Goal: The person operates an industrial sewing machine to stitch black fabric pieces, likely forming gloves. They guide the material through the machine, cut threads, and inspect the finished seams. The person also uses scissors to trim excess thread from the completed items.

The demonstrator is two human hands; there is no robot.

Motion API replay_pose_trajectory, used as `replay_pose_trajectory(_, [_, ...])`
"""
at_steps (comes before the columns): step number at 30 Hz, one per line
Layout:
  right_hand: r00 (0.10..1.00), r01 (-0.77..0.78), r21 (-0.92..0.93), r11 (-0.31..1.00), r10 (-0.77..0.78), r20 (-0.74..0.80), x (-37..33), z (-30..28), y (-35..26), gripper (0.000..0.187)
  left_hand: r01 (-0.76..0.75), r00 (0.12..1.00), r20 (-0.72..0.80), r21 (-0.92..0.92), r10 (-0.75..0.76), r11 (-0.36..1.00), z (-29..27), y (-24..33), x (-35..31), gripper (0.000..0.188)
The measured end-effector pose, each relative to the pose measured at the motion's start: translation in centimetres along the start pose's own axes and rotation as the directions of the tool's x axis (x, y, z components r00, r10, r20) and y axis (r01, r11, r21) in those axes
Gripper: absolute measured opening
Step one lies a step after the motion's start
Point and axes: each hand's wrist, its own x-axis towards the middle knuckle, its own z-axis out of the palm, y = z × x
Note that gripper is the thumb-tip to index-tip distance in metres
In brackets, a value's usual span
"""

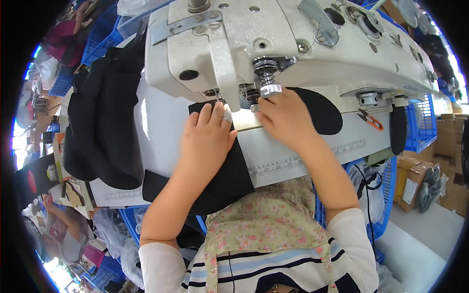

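Pressing left hand [207, 141] on black fabric [232, 176] overhanging near edge of desk [264, 154]; holding right hand [288, 119] apart, cannot tell grip. Best guide slowly beneath sewing machine [188, 51], avoiding slack.

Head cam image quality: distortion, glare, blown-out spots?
Head view: black corners, with the white sewing machine bowed toward the right rim; head view: bright glow on the machine bed between left hand and right hand, left-rim background blown out, black fabric pile short on detail.
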Motion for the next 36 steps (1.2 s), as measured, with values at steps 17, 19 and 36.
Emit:
replay_pose_trajectory(17, [0.997, 0.068, -0.142, 0.988, -0.065, 0.029, 0.2, 2.3, -1.1, 0.006, 0.046, 0.992, -0.118, -0.058, -0.053, 0.997, 2.4, 0.0, -1.2, 0.059])
replay_pose_trajectory(19, [0.998, 0.065, -0.143, 0.988, -0.063, 0.019, 0.3, 2.4, -1.3, 0.006, 0.052, 0.987, -0.15, -0.063, -0.061, 0.997, 2.5, 0.0, -1.1, 0.056])
replay_pose_trajectory(36, [0.999, 0.046, 0.058, 0.997, -0.044, -0.028, -1.4, 1.9, -3.1, 0.021, 0.032, 0.986, -0.157, -0.107, -0.048, 0.994, 1.6, 1.0, -2.6, 0.059])
